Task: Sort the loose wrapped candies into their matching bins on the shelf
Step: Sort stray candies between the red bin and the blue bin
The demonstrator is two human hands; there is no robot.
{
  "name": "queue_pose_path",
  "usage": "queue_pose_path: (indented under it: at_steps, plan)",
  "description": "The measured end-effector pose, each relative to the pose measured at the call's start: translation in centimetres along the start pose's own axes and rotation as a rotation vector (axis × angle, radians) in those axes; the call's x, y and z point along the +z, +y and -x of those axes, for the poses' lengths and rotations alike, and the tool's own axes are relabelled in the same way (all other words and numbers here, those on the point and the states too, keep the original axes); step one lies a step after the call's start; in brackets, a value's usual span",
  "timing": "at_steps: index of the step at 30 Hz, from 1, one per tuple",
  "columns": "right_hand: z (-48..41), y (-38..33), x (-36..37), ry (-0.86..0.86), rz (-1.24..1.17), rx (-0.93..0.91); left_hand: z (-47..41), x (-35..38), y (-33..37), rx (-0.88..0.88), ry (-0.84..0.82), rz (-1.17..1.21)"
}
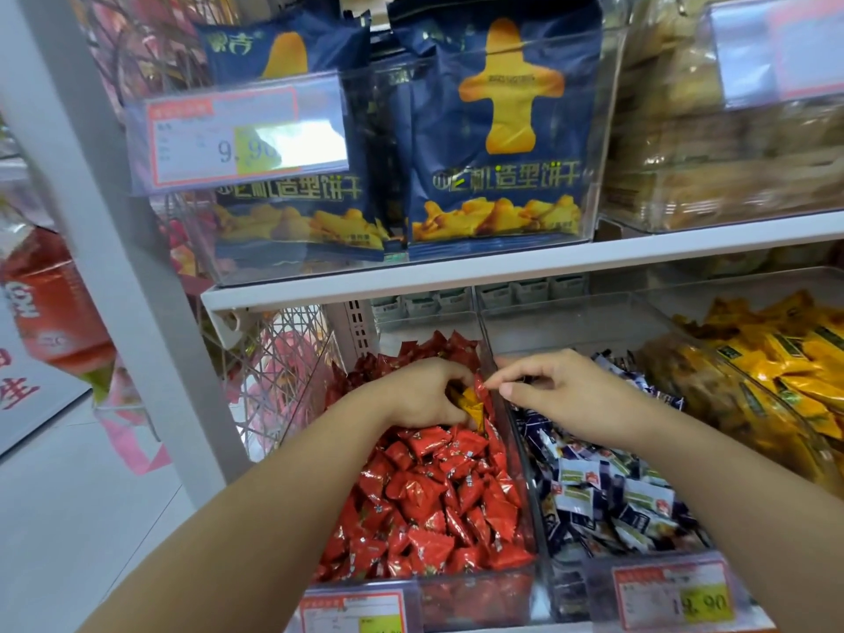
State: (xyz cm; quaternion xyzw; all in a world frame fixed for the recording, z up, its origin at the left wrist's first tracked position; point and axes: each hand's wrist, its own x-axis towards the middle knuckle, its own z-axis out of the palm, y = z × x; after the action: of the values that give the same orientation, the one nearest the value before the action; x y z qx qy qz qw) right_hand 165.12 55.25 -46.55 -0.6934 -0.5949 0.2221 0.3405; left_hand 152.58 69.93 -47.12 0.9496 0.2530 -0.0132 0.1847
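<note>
A clear bin (479, 587) on the lower shelf is full of red wrapped candies (424, 495). My left hand (420, 395) rests in it, fingers closed around yellow-orange wrapped candies (470, 404). My right hand (561, 390) hovers over the divider (516, 431) between this bin and the neighbouring bin of dark blue and white candies (612, 491). Its thumb and forefinger pinch the tip of a red wrapped candy (482, 388) beside my left hand. Further right a third bin (712, 358) holds yellow wrapped candies (776, 358).
The shelf above (456, 271) carries clear bins of navy biscuit bags (498, 143) and pale pastries (730, 153). Price tags (671, 596) hang on the bin fronts. A grey upright post (114, 230) stands at left, with a wire rack (274, 372) beside it.
</note>
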Motion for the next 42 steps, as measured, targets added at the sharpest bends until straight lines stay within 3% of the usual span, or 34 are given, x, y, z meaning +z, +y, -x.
queue_pose_path:
  at_steps: [12, 16, 20, 31, 42]
  plan:
    - [0.0, 0.2, 0.0, 0.028, 0.042, -0.007, 3.3, -1.1, -0.9, -0.035, 0.235, -0.076]
    - [0.1, 0.2, 0.4, 0.054, 0.052, -0.008, 5.2, -1.2, -1.3, -0.061, 0.414, 0.054]
    - [0.4, 0.0, 0.6, 0.070, 0.037, -0.008, 7.5, -1.4, -0.9, -0.076, 0.578, 0.333]
    - [3.2, -1.5, 2.3, 0.140, 0.023, -0.170, 9.8, 0.7, 1.9, -0.033, 0.436, 0.763]
    - [4.0, -1.8, 0.3, 0.355, -0.219, -0.108, 8.8, -0.7, 5.6, 0.022, 0.435, 0.810]
